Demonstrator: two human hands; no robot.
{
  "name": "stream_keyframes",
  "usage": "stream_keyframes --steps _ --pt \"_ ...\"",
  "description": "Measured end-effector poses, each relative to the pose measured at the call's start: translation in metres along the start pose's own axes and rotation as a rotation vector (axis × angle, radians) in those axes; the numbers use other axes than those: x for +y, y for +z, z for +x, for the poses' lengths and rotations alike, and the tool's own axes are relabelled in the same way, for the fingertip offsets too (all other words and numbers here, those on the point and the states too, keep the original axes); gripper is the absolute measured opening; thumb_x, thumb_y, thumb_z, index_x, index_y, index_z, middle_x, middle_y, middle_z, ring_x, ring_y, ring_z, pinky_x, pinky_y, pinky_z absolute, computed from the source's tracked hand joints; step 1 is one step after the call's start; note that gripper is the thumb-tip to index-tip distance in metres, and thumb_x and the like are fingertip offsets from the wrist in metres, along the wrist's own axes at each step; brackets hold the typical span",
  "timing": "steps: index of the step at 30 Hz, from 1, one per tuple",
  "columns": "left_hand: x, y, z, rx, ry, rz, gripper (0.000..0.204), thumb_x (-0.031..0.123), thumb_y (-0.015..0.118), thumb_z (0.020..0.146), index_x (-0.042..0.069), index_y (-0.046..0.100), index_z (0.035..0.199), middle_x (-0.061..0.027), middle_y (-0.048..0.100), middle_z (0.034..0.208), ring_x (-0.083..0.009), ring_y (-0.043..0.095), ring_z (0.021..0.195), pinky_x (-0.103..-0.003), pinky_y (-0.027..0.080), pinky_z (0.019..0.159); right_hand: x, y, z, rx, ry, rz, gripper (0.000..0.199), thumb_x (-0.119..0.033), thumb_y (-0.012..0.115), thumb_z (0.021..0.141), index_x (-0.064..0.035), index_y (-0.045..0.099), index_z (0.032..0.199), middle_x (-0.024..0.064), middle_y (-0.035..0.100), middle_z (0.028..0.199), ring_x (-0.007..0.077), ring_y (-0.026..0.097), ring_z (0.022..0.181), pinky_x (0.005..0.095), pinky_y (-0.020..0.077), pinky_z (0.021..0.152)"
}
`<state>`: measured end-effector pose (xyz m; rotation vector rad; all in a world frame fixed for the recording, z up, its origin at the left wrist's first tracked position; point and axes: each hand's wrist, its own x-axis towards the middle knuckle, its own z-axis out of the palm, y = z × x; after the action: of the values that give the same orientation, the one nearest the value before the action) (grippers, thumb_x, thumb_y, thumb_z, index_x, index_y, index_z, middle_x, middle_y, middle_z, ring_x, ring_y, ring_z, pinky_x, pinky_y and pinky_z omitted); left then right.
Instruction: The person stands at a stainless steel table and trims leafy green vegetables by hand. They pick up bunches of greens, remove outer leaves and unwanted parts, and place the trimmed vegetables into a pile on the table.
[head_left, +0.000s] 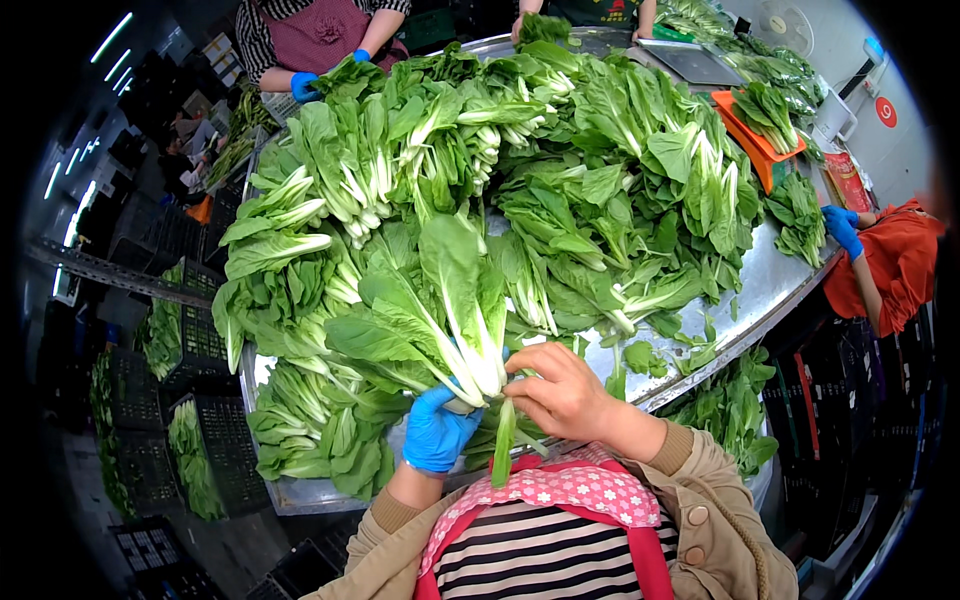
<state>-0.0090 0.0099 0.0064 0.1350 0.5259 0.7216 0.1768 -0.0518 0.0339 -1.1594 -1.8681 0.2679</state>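
A leafy head of pak choi [470, 320] with pale stems and broad green leaves points away from me over the table. My left hand [438, 430], in a blue glove, is closed around its stem base. My bare right hand [562, 393] is beside the base, thumb and fingers pinching a single narrow leaf [503, 447] that hangs down toward my apron. Beyond the held head, a large heap of pak choi [590, 190] covers much of the metal table [770, 285]. More stacked greens [320, 425] lie left of my gloved hand.
Across the table are two people, one with blue gloves [305, 87]. Another person's blue-gloved hand [843, 228] is at the right edge. An orange tray [757, 140] holds greens at the far right. Black crates [228, 440] with greens stand on the floor at left.
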Motion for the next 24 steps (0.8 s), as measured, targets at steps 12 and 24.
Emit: stream_keyframes --steps 12,24 --pt "0.009 -0.007 0.004 0.062 0.183 0.216 0.046 -0.001 0.056 0.074 -0.002 0.048 0.12 -0.0119 0.054 0.117 -0.0248 0.053 0.107 -0.036 0.043 0.091 0.014 -0.036 -0.001 -0.416 0.293 0.038 0.063 -0.023 0.072 0.068 -0.0036 0.045 0.122 0.0181 0.04 0.13 0.0309 0.04 0.12 0.0411 0.0329 0.096" --pt "-0.025 0.049 0.01 -0.249 0.822 2.0 0.056 0.022 0.065 0.07 -0.005 0.046 0.115 -0.0263 0.051 0.107 -0.0409 0.049 0.098 -0.041 0.042 0.083 0.001 0.028 -0.023 0.084 0.756 1.112 0.043 -0.021 0.069 0.077 -0.0029 0.055 0.113 0.0058 0.057 0.107 0.0156 0.052 0.098 0.0292 0.0406 0.087"
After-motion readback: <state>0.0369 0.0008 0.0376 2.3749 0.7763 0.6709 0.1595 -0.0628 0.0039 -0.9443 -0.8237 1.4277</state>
